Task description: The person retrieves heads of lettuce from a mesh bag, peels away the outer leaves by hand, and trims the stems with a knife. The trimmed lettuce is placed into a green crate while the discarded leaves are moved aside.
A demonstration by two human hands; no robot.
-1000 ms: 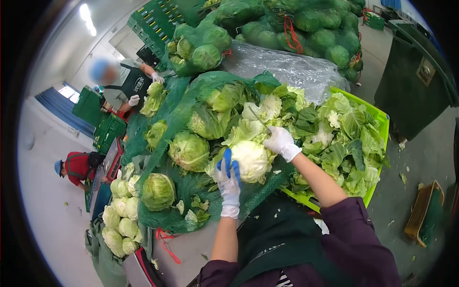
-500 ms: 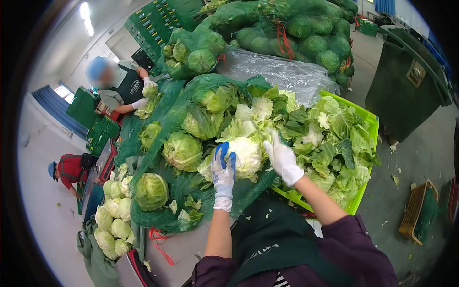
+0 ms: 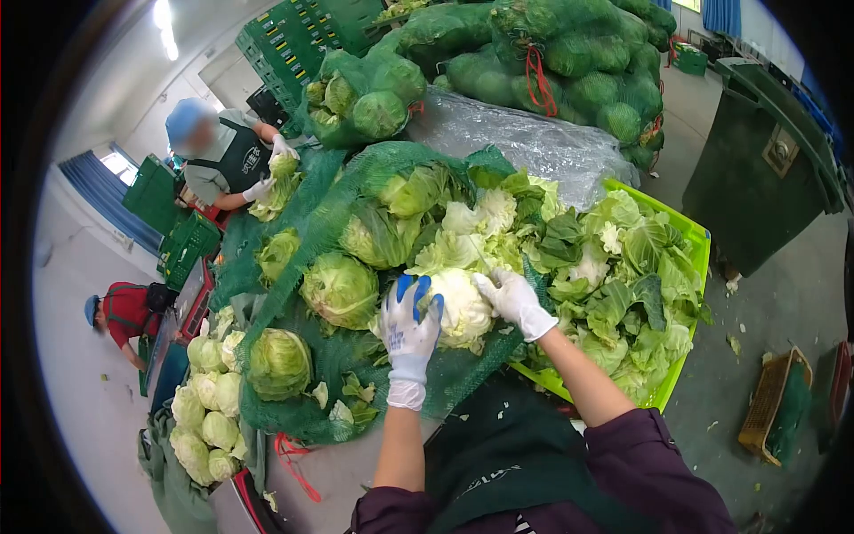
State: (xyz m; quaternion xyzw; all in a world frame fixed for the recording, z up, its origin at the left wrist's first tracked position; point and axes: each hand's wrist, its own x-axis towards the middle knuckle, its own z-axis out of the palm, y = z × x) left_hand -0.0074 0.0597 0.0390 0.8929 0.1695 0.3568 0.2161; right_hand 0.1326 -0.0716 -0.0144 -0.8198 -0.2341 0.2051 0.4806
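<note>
A pale, peeled cabbage (image 3: 464, 310) lies on the green mesh net between my two hands. My left hand (image 3: 410, 325), in a white glove with blue fingertips, is at its left side with the fingers spread. On the cabbage's upper right side rests my right hand (image 3: 518, 304), in a white glove, its fingers bent; whether they grip a leaf cannot be made out. Untrimmed green cabbages (image 3: 340, 290) lie on the net to the left. Loose outer leaves (image 3: 614, 307) fill the bright green crate (image 3: 702, 258) at my right.
Trimmed cabbages (image 3: 220, 432) are piled at the lower left. Filled net bags (image 3: 569, 67) stand at the back, beyond plastic film (image 3: 525, 142). A co-worker (image 3: 227, 156) handles a cabbage at upper left; another person (image 3: 129, 311) bends farther off. A dark bin (image 3: 756, 169) stands right.
My right hand has come down and left onto the cabbage from just above its right side. My left hand has shifted slightly left, its fingers spread wider. The view has moved slightly.
</note>
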